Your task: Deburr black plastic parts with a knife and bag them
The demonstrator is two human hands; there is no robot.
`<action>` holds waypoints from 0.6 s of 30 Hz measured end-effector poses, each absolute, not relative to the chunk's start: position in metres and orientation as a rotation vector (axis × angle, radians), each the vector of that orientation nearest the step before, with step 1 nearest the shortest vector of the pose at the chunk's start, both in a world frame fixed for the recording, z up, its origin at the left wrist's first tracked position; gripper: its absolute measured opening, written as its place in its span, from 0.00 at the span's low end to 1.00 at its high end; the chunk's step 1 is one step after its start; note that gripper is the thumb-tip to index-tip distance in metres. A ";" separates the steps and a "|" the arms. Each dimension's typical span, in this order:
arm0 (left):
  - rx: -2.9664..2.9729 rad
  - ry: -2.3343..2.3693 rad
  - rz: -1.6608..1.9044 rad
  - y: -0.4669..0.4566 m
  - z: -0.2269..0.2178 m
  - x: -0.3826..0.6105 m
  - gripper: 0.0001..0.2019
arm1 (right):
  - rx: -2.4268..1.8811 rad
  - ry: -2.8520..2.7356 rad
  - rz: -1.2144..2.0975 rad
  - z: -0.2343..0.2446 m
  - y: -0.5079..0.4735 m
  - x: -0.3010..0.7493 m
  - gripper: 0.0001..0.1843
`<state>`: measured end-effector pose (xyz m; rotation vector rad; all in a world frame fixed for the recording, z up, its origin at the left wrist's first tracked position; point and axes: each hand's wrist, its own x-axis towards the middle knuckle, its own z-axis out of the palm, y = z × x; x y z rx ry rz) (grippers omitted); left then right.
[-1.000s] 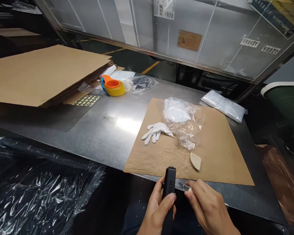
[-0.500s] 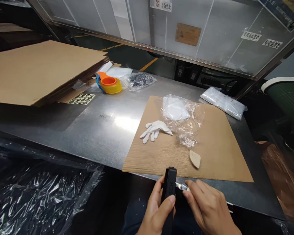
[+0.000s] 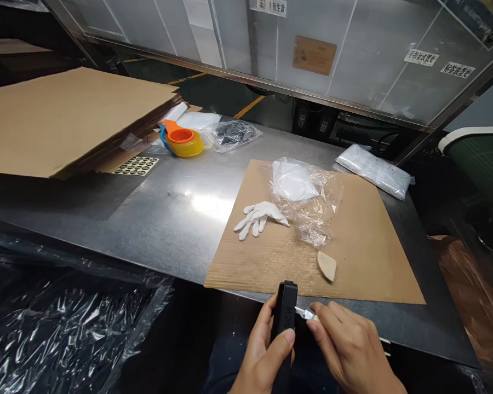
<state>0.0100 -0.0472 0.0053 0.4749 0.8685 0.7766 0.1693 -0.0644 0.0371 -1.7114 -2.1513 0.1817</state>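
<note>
My left hand (image 3: pixel 263 350) is wrapped round a slim black device (image 3: pixel 285 309) held upright at the near table edge. My right hand (image 3: pixel 349 345) pinches a small shiny strip (image 3: pixel 304 313) that touches the device's right side. Just beyond them a brown cardboard sheet (image 3: pixel 365 241) lies on the steel table (image 3: pixel 156 219). On the sheet rest a white glove (image 3: pixel 261 216), a crumpled clear plastic bag (image 3: pixel 308 197) with something white inside, and a small tan wedge-shaped piece (image 3: pixel 326 266).
A stack of flat cardboard (image 3: pixel 66 117) fills the far left. Beside it sit an orange and yellow tape dispenser (image 3: pixel 183 141), a sticker sheet (image 3: pixel 136 165) and bagged dark items (image 3: pixel 232 134). A sealed white packet (image 3: pixel 373 171) lies far right. Black plastic film (image 3: pixel 66 328) hangs at lower left.
Both hands and the black device stay in place; the shiny strip has edged closer against the device. The view shifted slightly.
</note>
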 end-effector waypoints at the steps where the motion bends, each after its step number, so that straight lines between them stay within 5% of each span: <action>1: 0.470 0.868 0.782 -0.048 0.005 0.010 0.29 | -1.712 -2.153 0.192 0.037 -0.064 0.170 0.15; 18: 0.447 0.835 0.732 -0.046 0.007 0.010 0.31 | -1.703 -2.041 0.238 0.032 -0.063 0.176 0.14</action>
